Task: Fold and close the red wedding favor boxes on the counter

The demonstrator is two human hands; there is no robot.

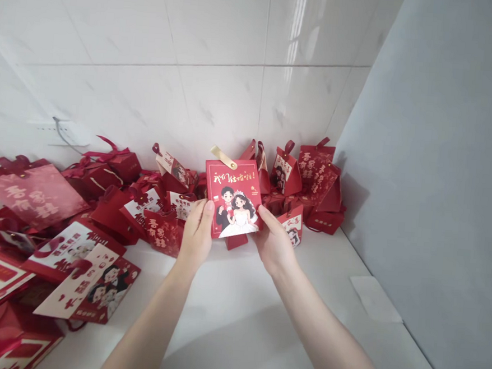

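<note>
Between my two hands is a red gift box (234, 198) printed with a cartoon bride and groom and gold lettering, a pale gold strap at its top. My left hand (197, 231) grips its left edge, thumb along the front. On the opposite edge my right hand (275, 237) closes in the same way. The fingers behind the box are hidden. The box is held upright, its printed face towards me. Just behind it stand more red gift boxes, one a triangular box (287, 170) with a ribbon loop.
Many red and white gift boxes (95, 286) crowd the left side of the white tabletop (219, 329). More boxes (327, 196) are stacked at the back right. A tiled wall (218, 104) rises behind, a grey panel (431, 180) on the right. A white card-like piece (376, 297) lies beside the panel.
</note>
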